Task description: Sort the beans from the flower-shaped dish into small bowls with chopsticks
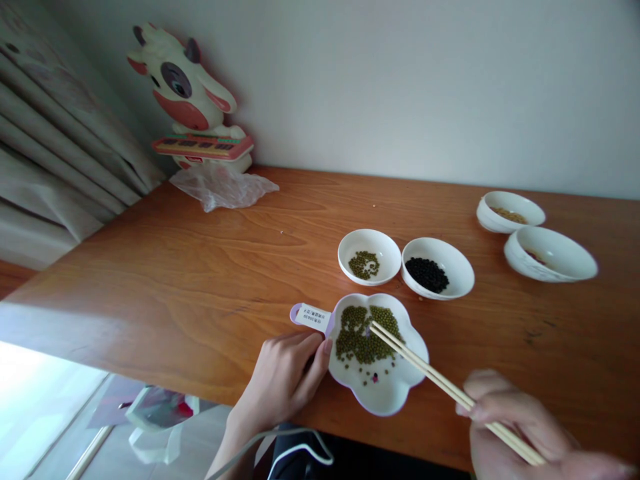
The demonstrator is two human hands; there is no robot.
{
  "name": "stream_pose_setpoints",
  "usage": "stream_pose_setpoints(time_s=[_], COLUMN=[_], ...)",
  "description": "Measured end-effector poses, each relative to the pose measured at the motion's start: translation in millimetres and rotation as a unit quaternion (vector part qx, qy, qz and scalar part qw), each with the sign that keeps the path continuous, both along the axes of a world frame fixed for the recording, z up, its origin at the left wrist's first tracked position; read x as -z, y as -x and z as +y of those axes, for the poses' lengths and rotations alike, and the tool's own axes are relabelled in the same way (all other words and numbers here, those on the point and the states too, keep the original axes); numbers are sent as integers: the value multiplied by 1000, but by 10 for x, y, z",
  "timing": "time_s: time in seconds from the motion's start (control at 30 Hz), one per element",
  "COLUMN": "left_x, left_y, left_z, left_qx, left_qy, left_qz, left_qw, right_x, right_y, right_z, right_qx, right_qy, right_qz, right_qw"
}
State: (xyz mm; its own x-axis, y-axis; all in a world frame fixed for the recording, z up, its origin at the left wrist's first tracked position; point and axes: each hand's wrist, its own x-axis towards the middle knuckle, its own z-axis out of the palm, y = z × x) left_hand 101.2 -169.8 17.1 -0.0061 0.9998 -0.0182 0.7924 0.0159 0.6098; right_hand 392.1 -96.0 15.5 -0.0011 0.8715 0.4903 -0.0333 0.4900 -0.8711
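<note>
1. Right hand, near right: fingers closed around a pair of chopsticks; hand a bit blurred.
2. Chopstick tips almost together, at the green beans in the flower-shaped dish; can't tell if a bean is pinched.
3. Left hand, near side: fingers curled beside the dish's handle, thumb at its left rim; can't tell if they grip it.
4. Dish sits on the near part of the bench, between the hands; white label on handle, pointing left. Beans mostly toward the far side, few loose ones nearer.
5. Just beyond dish: left bowl with some green beans, right bowl with black beans.
6. Far right: two more white bowls, one yellowish contents, the nearer one reddish-brown.
7. Far left: cow toy, clear plastic bag before it.
</note>
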Motion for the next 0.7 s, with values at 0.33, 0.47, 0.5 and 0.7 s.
stream_pose_setpoints(time_s=[0.33,0.47,0.5,0.7], left_x=[6,-7,-8,12], left_y=[-6,-7,-6,-1], left_z=[-6,-6,-5,4], left_qx=[0,4,6,7], left_qy=[-9,-15,-16,-12], left_qz=[-5,-7,-7,-5], left_qw=[1000,1000,1000,1000], right_x=[-407,-388,-361,-245], right_y=[200,170,120,-116], right_z=[541,456,417,223], right_qx=[66,63,56,10], right_qy=[-35,-43,-40,-13], right_qz=[-55,-31,-30,-88], right_qw=[996,997,997,996])
